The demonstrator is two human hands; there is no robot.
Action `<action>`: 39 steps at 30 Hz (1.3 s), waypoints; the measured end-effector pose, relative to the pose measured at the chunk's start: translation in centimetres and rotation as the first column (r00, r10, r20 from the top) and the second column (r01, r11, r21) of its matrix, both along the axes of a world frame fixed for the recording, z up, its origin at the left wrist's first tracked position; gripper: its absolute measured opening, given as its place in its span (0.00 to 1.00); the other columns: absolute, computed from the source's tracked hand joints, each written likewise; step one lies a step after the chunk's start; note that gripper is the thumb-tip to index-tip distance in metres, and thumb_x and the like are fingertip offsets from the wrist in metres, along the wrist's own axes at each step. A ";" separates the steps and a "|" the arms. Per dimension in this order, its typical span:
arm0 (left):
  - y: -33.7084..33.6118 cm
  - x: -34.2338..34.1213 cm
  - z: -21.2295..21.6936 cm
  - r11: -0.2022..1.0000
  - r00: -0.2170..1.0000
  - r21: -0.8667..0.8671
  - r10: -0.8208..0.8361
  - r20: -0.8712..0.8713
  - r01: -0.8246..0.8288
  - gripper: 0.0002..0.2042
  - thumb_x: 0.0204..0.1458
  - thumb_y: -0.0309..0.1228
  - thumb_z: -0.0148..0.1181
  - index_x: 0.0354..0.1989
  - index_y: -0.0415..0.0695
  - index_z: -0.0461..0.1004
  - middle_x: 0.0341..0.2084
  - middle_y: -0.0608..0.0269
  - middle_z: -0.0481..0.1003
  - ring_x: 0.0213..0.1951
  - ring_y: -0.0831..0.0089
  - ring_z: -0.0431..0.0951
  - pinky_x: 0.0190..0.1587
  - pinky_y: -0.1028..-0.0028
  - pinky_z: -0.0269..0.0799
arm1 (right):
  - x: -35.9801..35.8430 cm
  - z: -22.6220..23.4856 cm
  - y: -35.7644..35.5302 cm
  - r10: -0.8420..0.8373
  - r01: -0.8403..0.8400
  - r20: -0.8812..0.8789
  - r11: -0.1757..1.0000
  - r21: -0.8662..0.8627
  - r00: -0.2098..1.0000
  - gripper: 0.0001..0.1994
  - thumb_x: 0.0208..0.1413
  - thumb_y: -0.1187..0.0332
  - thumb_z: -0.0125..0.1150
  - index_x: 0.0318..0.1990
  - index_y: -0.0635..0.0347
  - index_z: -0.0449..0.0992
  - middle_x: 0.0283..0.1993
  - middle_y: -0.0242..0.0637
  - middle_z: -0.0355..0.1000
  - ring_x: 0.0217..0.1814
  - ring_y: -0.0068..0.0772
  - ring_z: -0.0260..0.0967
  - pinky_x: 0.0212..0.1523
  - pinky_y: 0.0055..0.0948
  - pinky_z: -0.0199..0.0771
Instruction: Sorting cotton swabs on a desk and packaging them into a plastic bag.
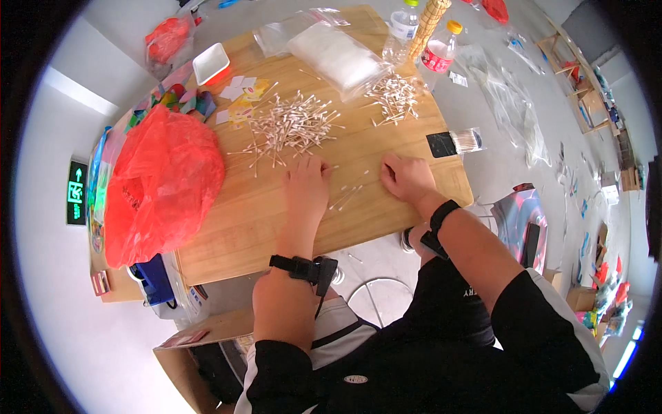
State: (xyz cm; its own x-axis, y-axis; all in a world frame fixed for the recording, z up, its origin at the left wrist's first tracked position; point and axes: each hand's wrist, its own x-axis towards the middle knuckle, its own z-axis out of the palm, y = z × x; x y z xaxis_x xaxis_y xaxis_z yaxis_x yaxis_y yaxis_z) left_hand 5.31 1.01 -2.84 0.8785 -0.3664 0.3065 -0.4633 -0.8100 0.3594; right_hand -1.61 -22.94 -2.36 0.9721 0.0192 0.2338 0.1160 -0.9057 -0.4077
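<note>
Nearest, two forearms with black wrist bands reach up from the bottom onto the wooden worktop (276, 234). The left hand (307, 188) lies flat, palm down, fingers spread, so its grip is apart and holds nothing. Its fingertips touch the near edge of a big pile of cotton swabs (289, 127). The right hand (407, 178) also rests palm down, with the fingers curled under a bit; I cannot tell if its grip pinches anything. A few loose swabs (348, 193) lie between the two hands.

To the left, a big red plastic bag (162, 183) covers that side of the worktop. Bright paper cards (238, 96) sit just past it. A small black-capped box of swabs (455, 143) lies near the right edge.

Farther back is a smaller pile of swabs (394, 96), just beside a clear bag of white stuff (334, 58). A white and red tray (211, 63) sits at the far left. Two plastic bottles (420, 41) stand at the far edge.
</note>
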 end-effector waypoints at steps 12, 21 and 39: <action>-0.9 -1.9 2.0 0.942 0.899 -0.148 -0.332 -0.287 0.301 0.10 0.57 0.36 0.62 0.46 0.50 0.78 0.42 0.62 0.77 0.50 0.58 0.75 0.54 0.56 0.64 | 0.2 -0.2 0.1 -0.007 0.006 -0.030 1.000 -0.015 1.000 0.06 0.58 0.64 0.57 0.35 0.54 0.72 0.28 0.41 0.75 0.29 0.51 0.74 0.31 0.46 0.75; 0.8 -1.6 2.5 0.932 0.891 -0.148 -0.359 -0.279 0.330 0.20 0.47 0.31 0.69 0.51 0.50 0.76 0.42 0.64 0.75 0.51 0.60 0.74 0.55 0.59 0.63 | 0.3 0.1 0.1 -0.006 0.006 -0.022 1.000 -0.008 1.000 0.05 0.58 0.64 0.57 0.35 0.54 0.73 0.28 0.41 0.75 0.29 0.51 0.75 0.32 0.47 0.75; 2.9 1.4 1.5 0.943 0.985 -0.332 -0.077 -0.158 0.020 0.17 0.50 0.33 0.69 0.49 0.49 0.78 0.43 0.57 0.77 0.50 0.56 0.74 0.56 0.53 0.65 | 0.3 0.6 0.5 0.021 -0.021 -0.007 0.999 0.050 1.000 0.06 0.58 0.63 0.56 0.34 0.54 0.72 0.30 0.44 0.75 0.31 0.54 0.74 0.33 0.50 0.75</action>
